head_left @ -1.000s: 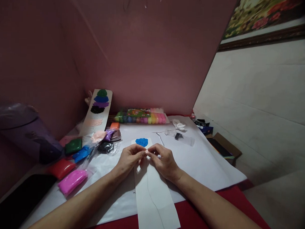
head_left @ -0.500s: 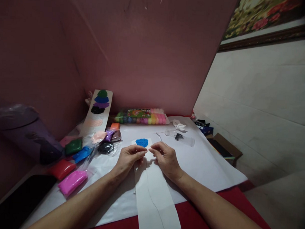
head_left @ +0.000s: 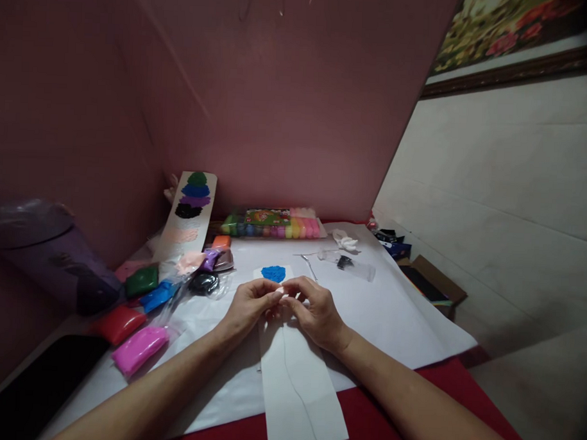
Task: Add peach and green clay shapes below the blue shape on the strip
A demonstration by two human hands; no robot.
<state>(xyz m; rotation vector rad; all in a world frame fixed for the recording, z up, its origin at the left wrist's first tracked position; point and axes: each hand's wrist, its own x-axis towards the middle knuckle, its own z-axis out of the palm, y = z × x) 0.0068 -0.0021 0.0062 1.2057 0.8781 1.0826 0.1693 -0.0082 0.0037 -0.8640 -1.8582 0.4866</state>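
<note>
Both hands meet over a white card strip (head_left: 297,380) that has a thin wavy line drawn down it. My left hand (head_left: 252,303) pinches a small pale piece of modelling clay (head_left: 282,292) between thumb and forefinger. From the other side, my right hand (head_left: 316,310) has its thumb and forefinger closed on the same bit. Fingers cover much of the piece, so its exact shape is hidden. Just beyond the fingertips, a patch of blue clay (head_left: 273,274) is stuck on the strip's far end.
Bagged clay in several colours, such as a pink packet (head_left: 140,351), lies to the left. Behind are a card with coloured clay patches (head_left: 188,210) and a multicoloured clay pack (head_left: 274,224). A thin metal tool (head_left: 309,268) and white clay (head_left: 345,241) lie farther right.
My right hand has shifted slightly left, bringing its fingertips against the left ones. More of the pale clay shows between them, and more of the metal tool is uncovered.
</note>
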